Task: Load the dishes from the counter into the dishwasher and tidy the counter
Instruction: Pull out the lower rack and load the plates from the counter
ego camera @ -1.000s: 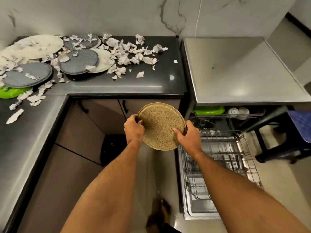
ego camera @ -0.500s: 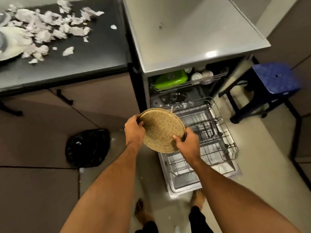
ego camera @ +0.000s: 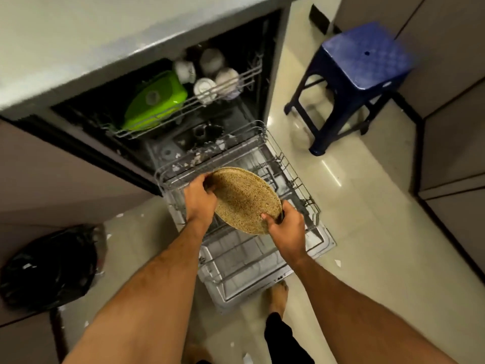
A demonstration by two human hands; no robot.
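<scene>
A round speckled tan plate (ego camera: pixel 242 199) is tilted just above the pulled-out lower rack (ego camera: pixel 294 177) of the open dishwasher. My left hand (ego camera: pixel 199 197) grips its upper left rim. My right hand (ego camera: pixel 284 224) grips its lower right rim, thumb on the plate's face. The lower rack holds no dishes that I can see. The upper rack (ego camera: pixel 189 106) carries a green container (ego camera: pixel 154 101) and several white cups (ego camera: pixel 207 74).
The dishwasher door (ego camera: pixel 249 274) lies open on the floor under the rack. A blue plastic stool (ego camera: pixel 359 64) stands to the right. A black rubbish bag (ego camera: pixel 49 266) sits on the floor at left. My bare foot (ego camera: pixel 278 298) is beside the door. Paper scraps dot the floor.
The view has swung from the littered counter down to the dishwasher. Both hands have carried the plate down and forward until it hangs over the lower rack.
</scene>
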